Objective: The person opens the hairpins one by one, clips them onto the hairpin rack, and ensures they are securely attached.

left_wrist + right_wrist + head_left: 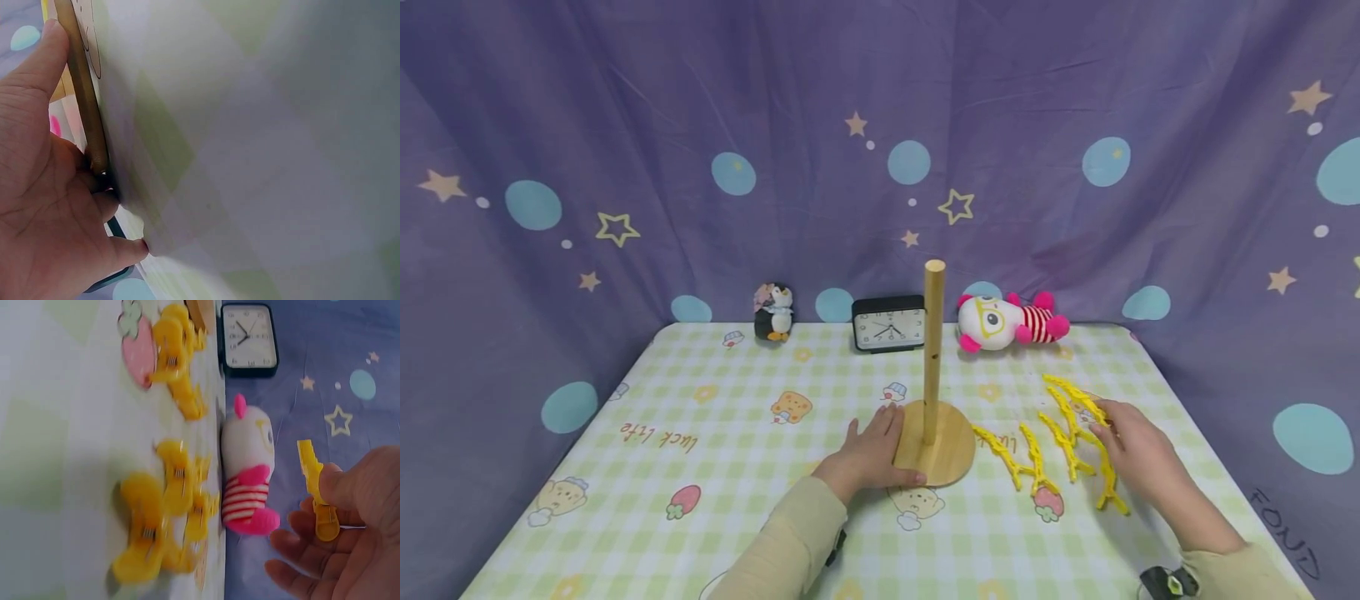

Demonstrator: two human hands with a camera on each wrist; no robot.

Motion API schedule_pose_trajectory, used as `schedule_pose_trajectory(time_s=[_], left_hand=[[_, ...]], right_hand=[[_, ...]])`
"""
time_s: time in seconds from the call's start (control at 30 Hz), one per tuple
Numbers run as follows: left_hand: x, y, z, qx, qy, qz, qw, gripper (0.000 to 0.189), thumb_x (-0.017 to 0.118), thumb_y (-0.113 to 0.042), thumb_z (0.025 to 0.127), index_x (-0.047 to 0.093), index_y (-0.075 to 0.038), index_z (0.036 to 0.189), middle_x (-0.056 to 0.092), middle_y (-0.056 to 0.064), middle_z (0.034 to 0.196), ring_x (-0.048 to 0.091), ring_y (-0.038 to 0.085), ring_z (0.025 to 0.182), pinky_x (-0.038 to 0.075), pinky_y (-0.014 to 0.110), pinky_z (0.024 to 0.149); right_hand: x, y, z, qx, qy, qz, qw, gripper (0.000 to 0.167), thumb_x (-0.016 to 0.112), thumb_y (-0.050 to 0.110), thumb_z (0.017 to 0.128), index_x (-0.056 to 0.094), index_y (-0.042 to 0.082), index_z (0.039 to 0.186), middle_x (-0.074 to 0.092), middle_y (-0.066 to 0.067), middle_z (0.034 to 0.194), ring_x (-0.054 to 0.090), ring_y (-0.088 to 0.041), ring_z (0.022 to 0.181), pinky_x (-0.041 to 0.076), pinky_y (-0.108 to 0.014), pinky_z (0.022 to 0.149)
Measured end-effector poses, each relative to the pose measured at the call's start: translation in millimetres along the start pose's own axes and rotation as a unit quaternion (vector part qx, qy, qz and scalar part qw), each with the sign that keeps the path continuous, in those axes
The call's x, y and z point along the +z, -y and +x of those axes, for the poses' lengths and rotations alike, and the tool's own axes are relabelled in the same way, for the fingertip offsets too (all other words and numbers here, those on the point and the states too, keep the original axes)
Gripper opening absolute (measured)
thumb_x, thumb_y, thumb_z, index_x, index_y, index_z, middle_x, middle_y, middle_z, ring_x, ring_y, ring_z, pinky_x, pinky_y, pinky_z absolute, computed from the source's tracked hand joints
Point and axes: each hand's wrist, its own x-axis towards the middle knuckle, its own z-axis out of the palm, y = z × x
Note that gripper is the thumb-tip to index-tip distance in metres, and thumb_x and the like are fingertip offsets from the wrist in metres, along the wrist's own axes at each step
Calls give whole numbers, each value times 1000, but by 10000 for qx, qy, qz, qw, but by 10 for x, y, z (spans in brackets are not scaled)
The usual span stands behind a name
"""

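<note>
My left hand [876, 450] grips the left edge of the round base of a wooden stand [934, 350], an upright post on a flat disc. In the left wrist view the thumb and fingers bear on the base's rim [86, 100]. My right hand [1142, 454] pinches a yellow branch-shaped plastic piece [310, 469] between thumb and fingers, raised over the table's right side. More yellow branched pieces lie beside it: one forked piece [1022, 468] right of the base, others [1070, 450] by the fingers. The palm hides part of the held piece.
Along the back of the checked table [730, 517] stand a penguin figure [773, 312], a black alarm clock [889, 325] behind the post, and a pink-and-white plush toy [1011, 322] lying on its side. A purple curtain [820, 75] hangs behind.
</note>
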Motion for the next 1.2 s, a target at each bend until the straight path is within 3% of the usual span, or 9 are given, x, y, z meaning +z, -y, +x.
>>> schedule_pose_trajectory(time_s=[0.1,0.23,0.33,0.57,0.83,0.93,1.2], left_hand=[[4,7,4,-4,14,-8,10000,113,65,-70,79,14,-6,156,11,10,163,8,24,149,9,58,116],[16,15,14,-8,26,18,10000,113,64,-71,78,14,-6,157,11,10,163,8,24,149,9,57,116],[14,12,13,-6,23,42,10000,113,64,-71,78,14,-6,157,11,10,163,8,24,149,9,57,116],[-16,-8,-14,8,37,47,10000,113,65,-70,78,15,-5,156,12,10,163,9,24,149,10,58,116],[-12,-5,-12,8,38,49,10000,112,64,-70,79,14,-7,157,11,9,163,8,23,149,9,57,116],[-3,-1,-5,32,10,66,10000,112,64,-70,79,14,-7,157,11,9,163,8,23,149,9,58,116],[22,8,8,25,-1,87,10000,111,63,-70,80,14,-7,157,11,10,163,9,24,149,9,58,116]], right_hand=[[34,108,24,-347,-135,68,9993,44,59,10,97,47,-10,135,54,-30,123,57,-42,103,48,-57,83],[88,216,63,-676,-197,99,9975,41,60,6,95,51,-9,132,53,-30,129,51,-46,116,45,-60,91],[124,293,99,-866,-226,106,9959,38,63,5,94,56,-7,128,59,-27,125,50,-47,120,44,-61,93],[254,459,178,-1552,-381,209,9869,35,67,5,91,63,0,125,69,-13,107,66,-31,95,53,-48,79],[456,732,267,-2249,-534,147,9728,34,71,3,87,68,5,121,71,-4,101,68,-24,92,56,-42,77],[539,828,306,-2414,-656,106,9681,35,72,2,86,69,6,120,72,-3,99,69,-22,89,56,-40,75],[737,995,396,-2377,-470,249,9699,36,73,2,85,69,8,120,72,-3,98,68,-20,89,56,-39,78]])
